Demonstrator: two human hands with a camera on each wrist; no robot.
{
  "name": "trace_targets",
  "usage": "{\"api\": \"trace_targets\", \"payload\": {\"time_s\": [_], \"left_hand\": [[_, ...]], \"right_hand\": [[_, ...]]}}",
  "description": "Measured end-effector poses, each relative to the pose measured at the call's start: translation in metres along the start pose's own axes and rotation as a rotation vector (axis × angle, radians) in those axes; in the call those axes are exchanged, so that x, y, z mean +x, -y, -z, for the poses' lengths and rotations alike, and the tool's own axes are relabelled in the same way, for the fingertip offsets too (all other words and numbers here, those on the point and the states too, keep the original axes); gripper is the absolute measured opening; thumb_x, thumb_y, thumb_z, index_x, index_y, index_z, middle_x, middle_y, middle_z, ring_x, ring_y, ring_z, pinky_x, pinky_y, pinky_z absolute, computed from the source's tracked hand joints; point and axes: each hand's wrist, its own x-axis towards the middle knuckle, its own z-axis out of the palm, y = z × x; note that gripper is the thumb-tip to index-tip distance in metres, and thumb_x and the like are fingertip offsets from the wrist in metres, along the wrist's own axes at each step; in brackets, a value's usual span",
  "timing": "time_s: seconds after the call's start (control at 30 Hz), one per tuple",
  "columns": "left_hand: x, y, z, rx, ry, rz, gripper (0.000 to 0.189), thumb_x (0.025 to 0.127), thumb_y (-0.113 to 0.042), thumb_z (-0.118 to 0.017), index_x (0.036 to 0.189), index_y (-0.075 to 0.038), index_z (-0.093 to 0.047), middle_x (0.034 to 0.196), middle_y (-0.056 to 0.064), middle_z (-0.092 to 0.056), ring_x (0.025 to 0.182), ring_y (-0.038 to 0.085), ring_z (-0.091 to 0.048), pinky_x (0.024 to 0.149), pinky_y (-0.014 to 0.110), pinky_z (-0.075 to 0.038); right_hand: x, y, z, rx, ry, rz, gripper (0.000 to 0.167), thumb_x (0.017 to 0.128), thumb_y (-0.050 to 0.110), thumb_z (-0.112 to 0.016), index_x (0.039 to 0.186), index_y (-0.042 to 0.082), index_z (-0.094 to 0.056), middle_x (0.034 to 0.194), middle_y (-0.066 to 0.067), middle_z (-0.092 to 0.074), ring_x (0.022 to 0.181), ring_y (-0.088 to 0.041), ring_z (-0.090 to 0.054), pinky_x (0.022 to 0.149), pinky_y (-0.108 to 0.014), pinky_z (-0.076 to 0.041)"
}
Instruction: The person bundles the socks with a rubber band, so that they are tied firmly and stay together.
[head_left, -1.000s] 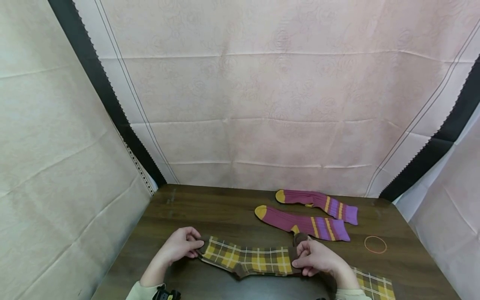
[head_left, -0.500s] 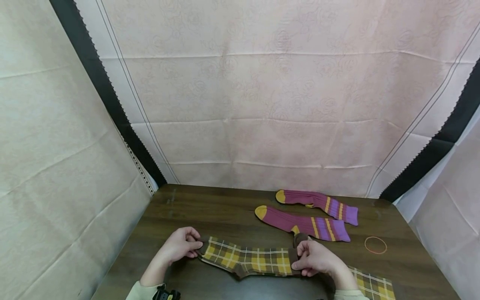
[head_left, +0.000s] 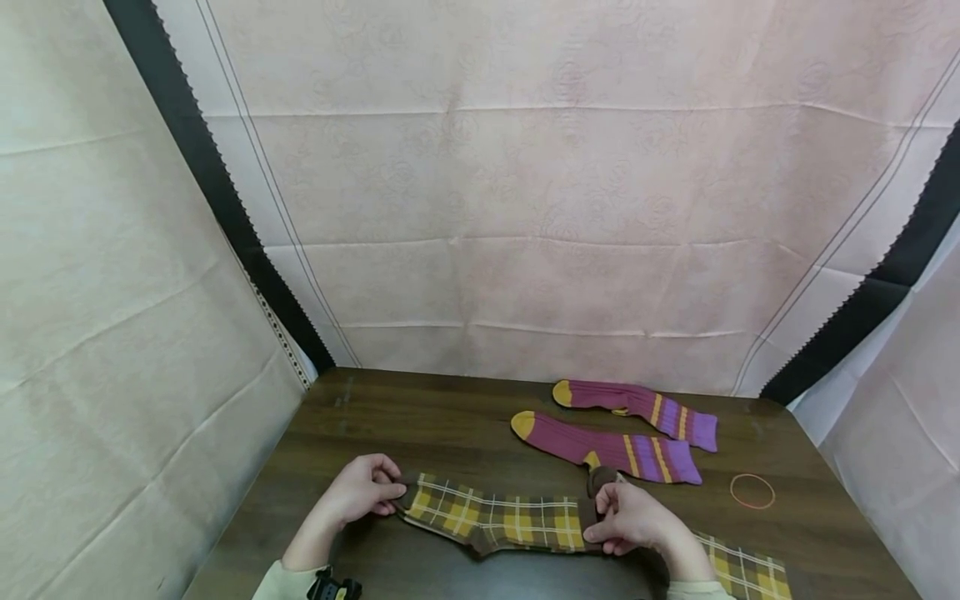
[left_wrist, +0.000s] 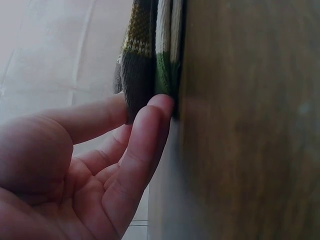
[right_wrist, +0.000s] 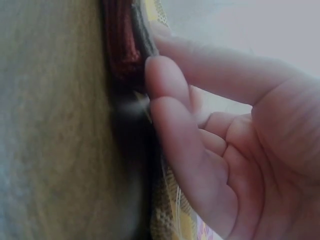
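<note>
A yellow-and-brown plaid sock (head_left: 517,521) lies stretched sideways in front of me in the head view. My left hand (head_left: 363,492) pinches its dark brown toe (left_wrist: 137,82) between thumb and fingers. Under that toe, the left wrist view shows green-and-cream knit fabric (left_wrist: 164,65) at the fingertips. At the other end my right hand (head_left: 637,521) pinches the brown cuff (right_wrist: 144,32), with dark red ribbed fabric (right_wrist: 120,45) just below it. A second plaid sock (head_left: 750,571) is partly hidden by the right forearm, and a brown knit piece (head_left: 602,478) shows beyond the right hand.
Two purple socks with yellow toes and stripes, a far sock (head_left: 622,400) and a nearer sock (head_left: 570,437), lie toward the back right of the dark wooden table (head_left: 420,417). A thin rubber band (head_left: 752,492) is at the right. Pale fabric walls (head_left: 525,250) surround the table.
</note>
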Motion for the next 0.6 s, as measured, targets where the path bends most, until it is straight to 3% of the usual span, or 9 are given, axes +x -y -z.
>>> {"api": "trace_targets", "payload": {"time_s": [0.27,0.43,0.6], "left_hand": [[-0.001,0.002,0.0,-0.004,0.013,0.005,0.024,0.095,0.0,-0.079,0.111,0.007,-0.063,0.084,0.014,-0.068,0.066,0.024,-0.072,0.06,0.039,-0.063],[-0.001,-0.005,0.001,0.024,0.002,0.027,0.023,0.096,-0.004,-0.079,0.111,0.005,-0.065,0.085,0.014,-0.068,0.067,0.026,-0.071,0.061,0.038,-0.063],[-0.002,-0.015,0.001,0.109,-0.078,0.011,0.02,0.095,-0.009,-0.082,0.105,0.0,-0.068,0.081,0.013,-0.069,0.066,0.026,-0.071,0.062,0.04,-0.063]], "right_hand": [[-0.002,0.0,-0.002,-0.01,-0.003,-0.007,0.036,0.086,0.007,-0.089,0.095,0.004,-0.054,0.074,-0.006,-0.063,0.059,-0.014,-0.067,0.053,-0.029,-0.056],[-0.002,0.004,0.003,-0.016,0.016,0.021,0.034,0.089,0.009,-0.087,0.099,0.002,-0.056,0.076,-0.008,-0.063,0.061,-0.016,-0.068,0.054,-0.032,-0.058],[-0.006,0.008,0.012,0.023,0.061,0.058,0.031,0.098,0.013,-0.079,0.113,-0.004,-0.059,0.082,-0.012,-0.068,0.068,-0.021,-0.071,0.06,-0.038,-0.061]]}}
